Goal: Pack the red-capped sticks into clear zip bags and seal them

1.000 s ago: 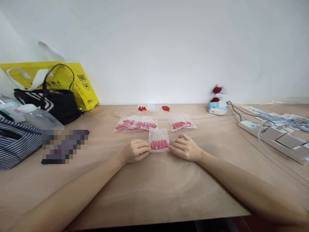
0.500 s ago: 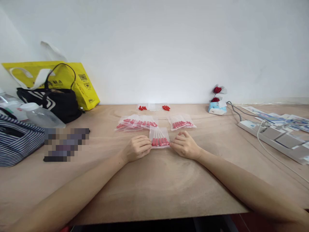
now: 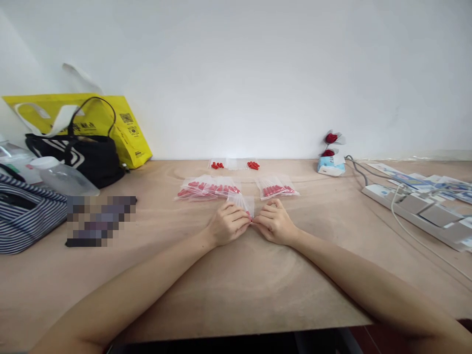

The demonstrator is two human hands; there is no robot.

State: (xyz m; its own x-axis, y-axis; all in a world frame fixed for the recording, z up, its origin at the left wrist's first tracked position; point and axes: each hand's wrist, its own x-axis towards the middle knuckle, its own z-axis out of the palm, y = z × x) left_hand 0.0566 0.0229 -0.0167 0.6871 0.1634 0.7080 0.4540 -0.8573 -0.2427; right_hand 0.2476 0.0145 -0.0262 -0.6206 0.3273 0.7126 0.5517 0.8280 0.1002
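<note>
A small clear zip bag (image 3: 241,199) with red pieces in it lies between my hands, its near part mostly hidden by my fingers. My left hand (image 3: 231,222) is closed on the near edge of the bag, fingers bent together. My right hand (image 3: 275,221) pinches the same edge at the right corner, its fingertips nearly touching those of the left. Just beyond, a pile of similar bags (image 3: 208,188) with red pieces spreads to the left. Another few filled bags (image 3: 277,188) overlap to the right.
Loose red pieces (image 3: 253,165) rest on clear bags by the wall. At left stand a yellow bag (image 3: 136,140), a black bag (image 3: 99,160), a plastic bottle (image 3: 68,177) and a striped bag (image 3: 33,216). A tissue pack (image 3: 331,168) and a power strip (image 3: 416,211) are at right.
My left hand has slid right along the bag's near edge until it almost meets my right hand. The red pieces in the bag are now largely covered.
</note>
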